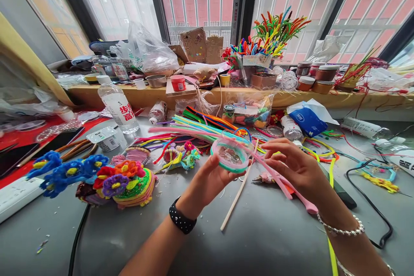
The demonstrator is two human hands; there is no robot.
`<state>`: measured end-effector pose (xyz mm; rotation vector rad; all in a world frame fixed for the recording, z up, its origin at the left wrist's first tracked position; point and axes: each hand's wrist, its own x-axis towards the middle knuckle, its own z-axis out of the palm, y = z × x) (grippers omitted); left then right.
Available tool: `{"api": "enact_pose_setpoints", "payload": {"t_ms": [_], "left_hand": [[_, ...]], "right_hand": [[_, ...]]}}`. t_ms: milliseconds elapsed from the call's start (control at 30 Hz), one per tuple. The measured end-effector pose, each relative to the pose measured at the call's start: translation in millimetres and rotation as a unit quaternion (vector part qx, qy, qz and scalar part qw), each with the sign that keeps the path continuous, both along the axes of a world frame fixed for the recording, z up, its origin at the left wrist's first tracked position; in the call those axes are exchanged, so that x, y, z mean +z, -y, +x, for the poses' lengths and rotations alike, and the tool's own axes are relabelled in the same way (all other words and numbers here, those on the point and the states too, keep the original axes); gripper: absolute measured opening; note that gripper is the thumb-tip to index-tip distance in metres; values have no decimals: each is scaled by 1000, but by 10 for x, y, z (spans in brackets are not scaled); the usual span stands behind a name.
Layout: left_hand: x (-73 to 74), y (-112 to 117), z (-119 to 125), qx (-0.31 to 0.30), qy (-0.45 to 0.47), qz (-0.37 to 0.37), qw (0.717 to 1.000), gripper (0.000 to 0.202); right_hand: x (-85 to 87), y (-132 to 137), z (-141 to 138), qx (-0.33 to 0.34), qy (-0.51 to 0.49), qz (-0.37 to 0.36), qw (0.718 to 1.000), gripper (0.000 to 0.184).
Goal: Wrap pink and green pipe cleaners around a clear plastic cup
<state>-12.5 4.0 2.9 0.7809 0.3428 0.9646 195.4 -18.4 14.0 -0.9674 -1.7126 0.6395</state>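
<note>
My left hand (211, 179) holds up a small round disc (230, 155) rimmed in teal and pink pipe cleaner, fingers curled round its lower edge. My right hand (296, 167) is just to its right, fingers pinched on a pink pipe cleaner (274, 177) that runs from the disc's rim down towards the table. Both hands hover above the grey table (258, 233). A thin wooden stick (236, 198) lies on the table beneath them.
Finished pipe-cleaner flowers (116, 181) sit at the left. A pile of coloured pipe cleaners (200, 127), a water bottle (116, 103), a blue tissue pack (307, 120) and a black cable (371, 198) lie around. The window ledge (226, 92) holds jars and bundles.
</note>
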Motion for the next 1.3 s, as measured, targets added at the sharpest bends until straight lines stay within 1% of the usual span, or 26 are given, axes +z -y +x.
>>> {"api": "enact_pose_setpoints", "payload": {"t_ms": [67,133,200,300,400,500,567,700,900,1100,1200,1300], "left_hand": [[-4,0,0,-2,16,-5,1000,49],[-4,2,1,-5,29,-4,1000,46],[-6,3,4,-5,31,7,999,45],[-19,11,20,3,11,23,1000,46],[-33,27,47,18,-8,31,999,51],[-45,34,72,16,-3,50,999,56],[-54,32,81,13,0,58,998,58],[-69,28,85,23,-1,56,998,62],[-53,48,102,34,17,63,997,60],[-23,58,134,52,18,82,995,62],[-19,66,150,63,17,82,994,58],[-27,75,164,71,18,75,995,53]], "right_hand": [[11,10,6,25,17,27,999,24],[34,30,-2,29,33,60,997,23],[67,61,-28,25,47,97,994,22],[112,122,-105,-6,39,130,991,18],[116,182,-216,-46,27,139,989,12],[86,222,-318,-71,39,158,984,12],[68,234,-361,-77,51,171,981,13],[65,223,-390,-67,69,194,976,13],[60,201,-380,-64,71,220,971,14],[22,217,-419,-110,75,226,965,14],[-14,213,-452,-118,54,220,967,19],[-56,216,-468,-138,48,244,959,25]]}}
